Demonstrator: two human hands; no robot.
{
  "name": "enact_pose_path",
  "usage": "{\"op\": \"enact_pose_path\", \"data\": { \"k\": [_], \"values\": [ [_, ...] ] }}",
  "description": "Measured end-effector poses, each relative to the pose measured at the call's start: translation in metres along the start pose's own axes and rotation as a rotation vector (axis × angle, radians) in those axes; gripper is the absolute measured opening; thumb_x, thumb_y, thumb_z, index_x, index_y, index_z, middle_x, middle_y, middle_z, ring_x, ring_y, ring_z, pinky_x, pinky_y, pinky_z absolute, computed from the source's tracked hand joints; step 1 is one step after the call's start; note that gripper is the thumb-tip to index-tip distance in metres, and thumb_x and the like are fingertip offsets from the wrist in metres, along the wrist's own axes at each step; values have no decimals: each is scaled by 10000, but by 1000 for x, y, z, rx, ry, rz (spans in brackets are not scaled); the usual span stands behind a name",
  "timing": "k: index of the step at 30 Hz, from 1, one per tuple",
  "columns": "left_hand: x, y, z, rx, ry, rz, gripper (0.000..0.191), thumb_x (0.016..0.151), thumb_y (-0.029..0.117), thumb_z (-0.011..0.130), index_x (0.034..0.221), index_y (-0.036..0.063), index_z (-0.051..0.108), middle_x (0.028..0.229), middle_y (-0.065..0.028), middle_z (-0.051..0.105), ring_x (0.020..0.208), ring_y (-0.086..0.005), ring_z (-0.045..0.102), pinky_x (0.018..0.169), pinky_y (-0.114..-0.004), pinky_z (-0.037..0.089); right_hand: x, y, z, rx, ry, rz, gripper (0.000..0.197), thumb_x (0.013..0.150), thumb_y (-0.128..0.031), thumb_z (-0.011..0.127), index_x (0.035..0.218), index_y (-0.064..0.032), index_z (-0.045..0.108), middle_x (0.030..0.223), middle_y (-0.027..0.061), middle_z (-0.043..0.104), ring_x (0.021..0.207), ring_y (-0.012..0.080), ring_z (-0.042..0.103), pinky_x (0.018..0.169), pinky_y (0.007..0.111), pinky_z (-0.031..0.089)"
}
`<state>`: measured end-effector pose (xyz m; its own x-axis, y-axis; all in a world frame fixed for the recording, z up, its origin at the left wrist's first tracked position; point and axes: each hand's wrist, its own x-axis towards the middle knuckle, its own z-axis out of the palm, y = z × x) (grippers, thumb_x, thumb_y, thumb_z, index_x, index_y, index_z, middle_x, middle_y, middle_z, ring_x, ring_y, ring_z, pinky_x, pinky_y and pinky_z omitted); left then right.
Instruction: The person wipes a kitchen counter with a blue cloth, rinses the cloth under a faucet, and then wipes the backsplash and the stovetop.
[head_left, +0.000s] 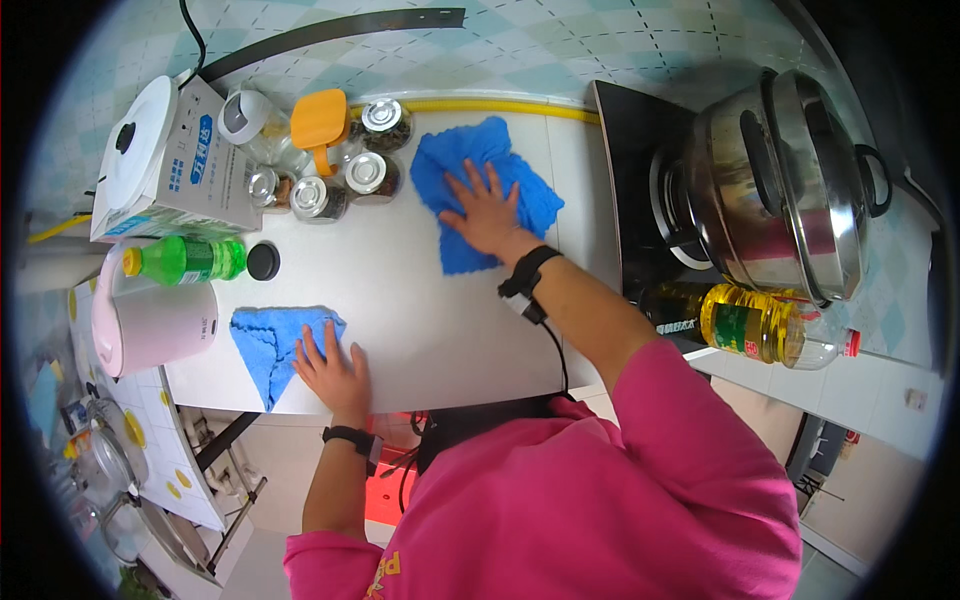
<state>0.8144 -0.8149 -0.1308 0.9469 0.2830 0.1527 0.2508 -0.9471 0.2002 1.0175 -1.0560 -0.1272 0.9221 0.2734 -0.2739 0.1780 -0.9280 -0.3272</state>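
My right hand (484, 214) lies flat with spread fingers on a blue cloth (465, 146), which is laid out on the white countertop (420, 322) near the back wall. Toward the front left edge, my left hand (332, 375) rests partly on a second blue cloth (262, 337), folded roughly into a triangle. Its fingertips touch that cloth's right side while the palm is over the counter. Neither hand grips anything; both press from above. Black bands circle both wrists.
Glass jars with metal lids (367, 172), an orange-lidded container (319, 124), a cardboard box (202, 165), a green bottle (187, 260), a black cap (263, 261) and a pink appliance (157, 322) stand left. Right are a gas stove (637, 225), steel steamer pot (731, 187) and oil bottle (750, 322).
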Motion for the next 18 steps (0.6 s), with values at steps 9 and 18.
{"op": "enact_pose_path", "data": {
  "k": [9,18],
  "values": [
    [0,-1,-2,-11,-13,-12,501,742,235,557,1229,182,455,1345,-121,318,1220,-367,275,995,-543,169,-2,-5,1,-103,-70,201,675,846,-513,383,1386,-188,142,1447,111,25,1310,382,-24,961,644,30],
    [0,-3,-1,-15,-8,-16,501,735,234,555,1223,171,460,1345,-126,319,1221,-366,277,995,-543,167,45,28,-19,-18,81,92,559,866,-445,385,1346,-181,277,1447,48,88,1329,285,34,1012,573,51]
  ]
}}
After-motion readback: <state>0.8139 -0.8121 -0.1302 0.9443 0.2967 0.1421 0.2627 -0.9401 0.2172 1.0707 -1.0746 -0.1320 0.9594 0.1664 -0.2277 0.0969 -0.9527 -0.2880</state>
